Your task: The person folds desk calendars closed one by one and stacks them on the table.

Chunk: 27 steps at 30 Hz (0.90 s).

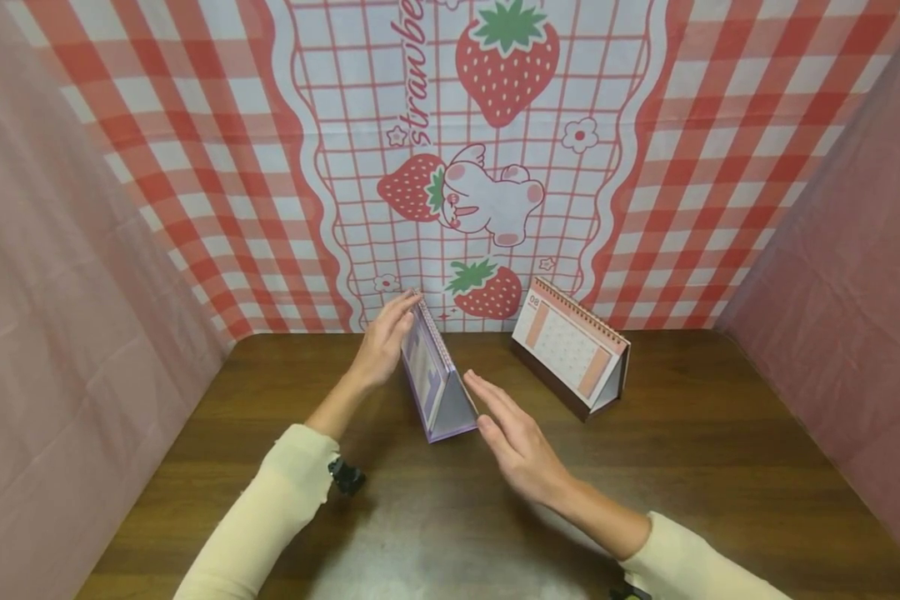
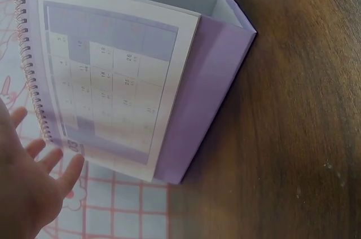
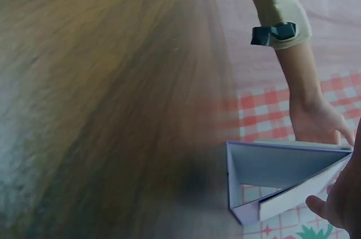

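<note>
A purple spiral-bound desk calendar (image 1: 427,375) stands upright as a tent on the brown table, its open triangular end facing the person. My left hand (image 1: 384,337) is at its far left side, fingers extended close to the spiral top edge. In the left wrist view the calendar's month page (image 2: 107,81) shows, with the left hand (image 2: 34,182) beside the spiral. On the other side, my right hand (image 1: 521,442) has straight fingers near the calendar's right panel; whether they touch it I cannot tell. The right wrist view shows the purple base (image 3: 248,212) and part of the right hand (image 3: 343,199).
A second desk calendar (image 1: 566,350), pink and white with a dark base, stands to the right on the table (image 1: 682,467). A red checked strawberry cloth (image 1: 495,192) hangs behind. Pink curtains (image 1: 82,292) close off both sides.
</note>
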Available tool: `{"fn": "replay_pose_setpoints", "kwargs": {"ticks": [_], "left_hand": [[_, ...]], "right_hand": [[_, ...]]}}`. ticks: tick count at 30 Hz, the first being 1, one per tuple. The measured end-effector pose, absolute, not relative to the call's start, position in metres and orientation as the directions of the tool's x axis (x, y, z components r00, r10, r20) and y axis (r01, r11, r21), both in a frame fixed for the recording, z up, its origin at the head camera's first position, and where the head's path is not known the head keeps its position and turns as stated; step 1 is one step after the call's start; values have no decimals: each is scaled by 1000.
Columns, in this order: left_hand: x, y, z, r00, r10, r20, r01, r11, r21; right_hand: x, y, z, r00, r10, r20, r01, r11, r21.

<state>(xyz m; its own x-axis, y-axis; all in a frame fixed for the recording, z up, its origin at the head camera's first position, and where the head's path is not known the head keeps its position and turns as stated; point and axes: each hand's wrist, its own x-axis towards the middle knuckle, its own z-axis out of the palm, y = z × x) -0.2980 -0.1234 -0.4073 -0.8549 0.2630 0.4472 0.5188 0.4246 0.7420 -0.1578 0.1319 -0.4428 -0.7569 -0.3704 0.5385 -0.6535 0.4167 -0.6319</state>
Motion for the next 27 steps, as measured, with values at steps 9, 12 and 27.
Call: {"fn": "replay_pose_setpoints", "kwargs": {"ticks": [9, 12, 27], "left_hand": [[-300, -121, -409, -856, 286, 430, 516, 456, 725], [-300, -120, -410, -855, 289, 431, 519, 464, 718], [-304, -120, -414, -851, 275, 448, 526, 450, 722]], "right_hand": [[-162, 133, -451, -768, -362, 529, -641, 446, -625], [-162, 132, -452, -771, -359, 526, -637, 456, -622], [-166, 129, -454, -783, -359, 508, -622, 454, -638]]}}
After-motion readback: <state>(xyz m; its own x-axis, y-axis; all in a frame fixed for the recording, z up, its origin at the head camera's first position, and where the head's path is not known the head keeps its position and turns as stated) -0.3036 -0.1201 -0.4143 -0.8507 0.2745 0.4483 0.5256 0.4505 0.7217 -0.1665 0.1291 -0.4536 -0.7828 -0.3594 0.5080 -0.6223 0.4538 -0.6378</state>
